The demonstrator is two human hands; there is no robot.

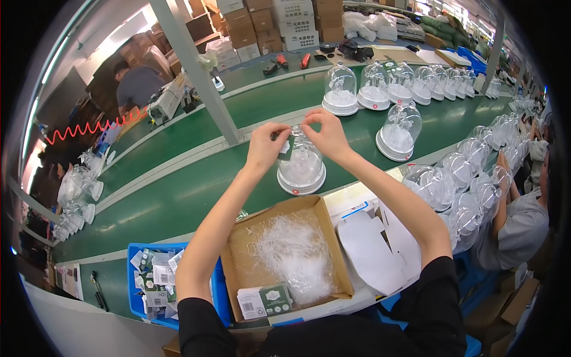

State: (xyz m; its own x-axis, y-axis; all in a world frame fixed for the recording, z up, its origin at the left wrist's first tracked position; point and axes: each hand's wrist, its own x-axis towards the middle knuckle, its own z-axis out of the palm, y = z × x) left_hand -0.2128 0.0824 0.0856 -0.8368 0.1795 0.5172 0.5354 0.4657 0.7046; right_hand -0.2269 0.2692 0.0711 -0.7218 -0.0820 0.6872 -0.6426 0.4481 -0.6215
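"Beyond the cardboard box (335, 247) runs a long green surface (148, 221), with a row of clear domes (340, 89) farther out and to the box's right; where is the one being handled?"

"Just past the box's far edge; that dome (301, 169) stands upright on its white base (301, 185), with both hands at its top."

"What could go wrong there?"

"My guess is that a fingertip slip would drop the green card (286, 150) beside the dome; a tug to one side could tip the dome, since nothing seems to brace its base; the pale strands (291, 253) inside the box look fine and tangled, so one lifted from there might drag others along."

"And the arms?"

"Both reach away from the body, elbows apart; the left forearm passes over the box's left side, the right one over the white sheet (380, 253) to the box's right; the wrists sit high and turn inward, so the fingertips nearly meet beyond the box."

"How does each grip stand?"

"The left hand (266, 144) seems closed on the green card, though I cannot tell whether by its edge or a loop; the right hand (328, 134) has thumb and forefinger near the dome's knob, and I cannot tell whether they pinch anything."
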